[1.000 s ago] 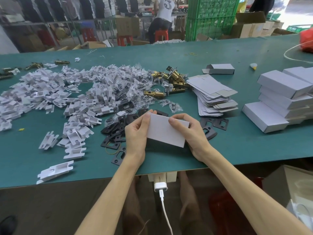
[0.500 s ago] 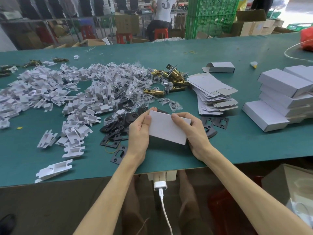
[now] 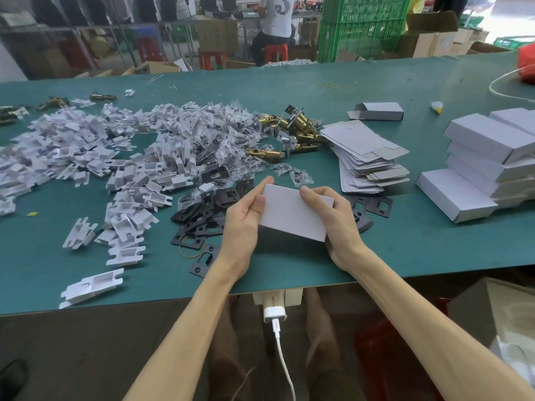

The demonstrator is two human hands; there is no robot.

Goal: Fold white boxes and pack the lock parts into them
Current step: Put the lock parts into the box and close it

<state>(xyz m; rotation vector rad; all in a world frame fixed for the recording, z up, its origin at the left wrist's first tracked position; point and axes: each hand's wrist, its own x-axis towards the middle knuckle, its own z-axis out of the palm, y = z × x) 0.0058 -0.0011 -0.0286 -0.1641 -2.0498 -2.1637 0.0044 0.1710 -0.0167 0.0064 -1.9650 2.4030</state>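
Held item: a white box (image 3: 292,214), lifted just above the green table (image 3: 405,241), one end in each hand.
Left hand (image 3: 243,224): grips the box's left end. The thumb is flat on the top face, one fingertip hooks over the far edge, and the other fingers are hidden underneath.
Right hand (image 3: 333,224): wraps the right end, with one fingertip pressed on the top near the far edge.
Why held so: a grip at both ends probably keeps the walls square while a flap is closed or checked.
Box contents: cannot tell, since only the closed top face shows.
Just beyond the fingertips: black strike plates (image 3: 202,218), loose on the table and reaching under both hands.
Farther past the fingers: brass latches (image 3: 298,125) and small clear screw bags (image 3: 231,146).
Left of the left hand: a broad heap of white card inserts (image 3: 86,151).
Right of the right hand: a fanned stack of flat box blanks (image 3: 370,163), within easy reach.
Farther right: stacked finished boxes (image 3: 492,169), all shut, so their contents are unseen.
Stage: this box looks nearly ready to join that stack.
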